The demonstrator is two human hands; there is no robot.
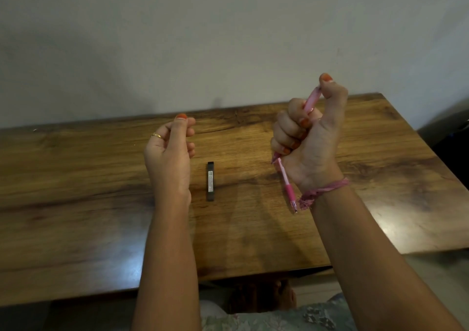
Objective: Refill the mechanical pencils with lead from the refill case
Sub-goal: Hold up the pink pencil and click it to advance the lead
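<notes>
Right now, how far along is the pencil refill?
Done: nothing I can confirm; the refill case lies on the table, apparently closed. In hand: the right hand grips a pink pencil, thumb on its top end. The left hand hovers, fingers pinched; any lead there is too small to see. Left: a second pink pencil lies on the table.

Glossy wood-grain table (76, 178); matt black refill case (210, 181); frayed cloth wristband (322, 191).

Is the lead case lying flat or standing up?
Lying flat. The lead case rests lengthwise on the table, label up, between the two hands, touched by neither.
</notes>
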